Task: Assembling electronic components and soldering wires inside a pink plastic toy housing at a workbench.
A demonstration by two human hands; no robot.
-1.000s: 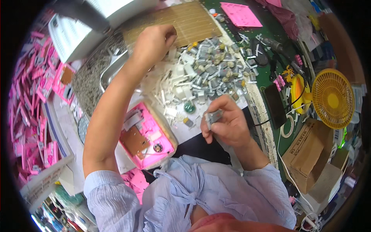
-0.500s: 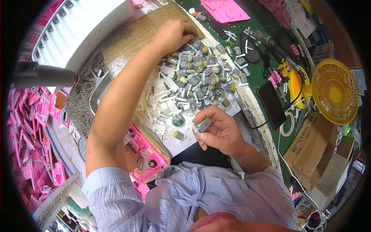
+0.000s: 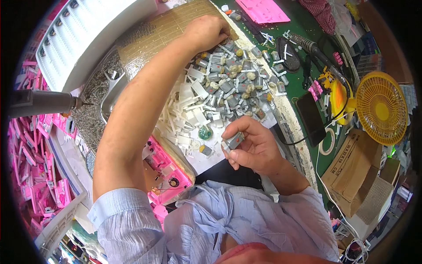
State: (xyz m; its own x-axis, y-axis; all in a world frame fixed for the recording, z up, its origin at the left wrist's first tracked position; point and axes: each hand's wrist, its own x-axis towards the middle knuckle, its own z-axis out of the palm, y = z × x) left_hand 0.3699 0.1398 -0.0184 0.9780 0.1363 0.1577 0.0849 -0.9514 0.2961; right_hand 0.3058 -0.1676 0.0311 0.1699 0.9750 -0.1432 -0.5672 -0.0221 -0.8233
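Note:
In front of my body, my right hand pinches a small grey motor with a white end between thumb and fingers. My left hand reaches far out to the right edge of a brown cardboard sheet. Its fingers are curled down and closed, and whatever is at the fingertips is hidden. Between the hands lies a heap of similar grey motors, some with yellowish lumps on top. Loose white plastic parts are heaped along its left side. A round green piece lies near my right hand.
A pink casing lies by my left elbow. An electric screwdriver juts in from the left, beside many small screws. On the right are a soldering iron, a phone, a yellow fan and a cardboard box.
The whole view has shifted slightly. My left hand stays at the cardboard's edge, and my right hand still holds the motor, now tilted a little more upward.

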